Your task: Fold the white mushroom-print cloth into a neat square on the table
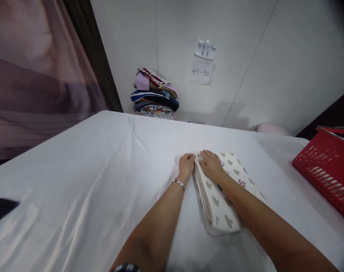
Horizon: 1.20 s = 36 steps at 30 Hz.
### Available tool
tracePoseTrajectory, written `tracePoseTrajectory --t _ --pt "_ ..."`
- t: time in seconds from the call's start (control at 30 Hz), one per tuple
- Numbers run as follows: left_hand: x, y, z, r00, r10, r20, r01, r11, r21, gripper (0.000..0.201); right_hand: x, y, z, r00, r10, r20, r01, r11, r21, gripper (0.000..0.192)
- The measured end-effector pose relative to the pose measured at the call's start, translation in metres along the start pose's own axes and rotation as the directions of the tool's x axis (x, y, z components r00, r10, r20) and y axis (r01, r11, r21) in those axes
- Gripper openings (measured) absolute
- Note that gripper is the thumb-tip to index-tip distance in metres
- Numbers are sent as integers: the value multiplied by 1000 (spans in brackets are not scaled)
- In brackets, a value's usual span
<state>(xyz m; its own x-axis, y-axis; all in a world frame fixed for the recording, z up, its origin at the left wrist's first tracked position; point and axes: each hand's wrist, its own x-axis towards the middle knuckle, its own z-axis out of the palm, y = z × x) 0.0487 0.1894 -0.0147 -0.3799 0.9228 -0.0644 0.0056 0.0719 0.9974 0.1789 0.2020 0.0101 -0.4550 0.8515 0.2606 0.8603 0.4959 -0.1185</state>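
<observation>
A white cloth (228, 211) with grey and coloured mouse-head shapes lies folded in several layers on the white-covered table. At its far left corner, my left hand (186, 166) pinches the layered edge between thumb and fingers; a silver bracelet circles that wrist. My right hand (211, 166) rests on top of the cloth near the same corner, fingers stretched out and pressing down. My right forearm crosses over the cloth and hides part of it. The folded layers show along the left side.
A red plastic basket (325, 162) stands at the table's right edge. Folded fabrics (155, 96) are stacked beyond the far edge, by the wall. A dark flat object (3, 209) lies at the left on the white table cover (109, 181). A curtain (41, 75) hangs at the left.
</observation>
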Motion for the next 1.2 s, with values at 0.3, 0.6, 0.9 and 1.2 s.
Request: tracePoseTrajectory --t 0.3,0.6,0.9,1.2 --pt "-3 8 -3 998 -56 36 55 998 24 16 -61 -6 -24 996 31 78 -41 991 129 36" --pt "-23 14 -15 991 -48 123 49 999 -1 25 -118 -21 -43 998 37 57 -50 966 254 30" --pt "-75 17 -22 977 -73 198 67 997 41 42 -126 -33 -38 997 74 8 -74 962 263 27" --pt "-112 15 -21 965 -62 257 32 993 117 15 -127 -39 -34 995 95 1 -93 969 230 25"
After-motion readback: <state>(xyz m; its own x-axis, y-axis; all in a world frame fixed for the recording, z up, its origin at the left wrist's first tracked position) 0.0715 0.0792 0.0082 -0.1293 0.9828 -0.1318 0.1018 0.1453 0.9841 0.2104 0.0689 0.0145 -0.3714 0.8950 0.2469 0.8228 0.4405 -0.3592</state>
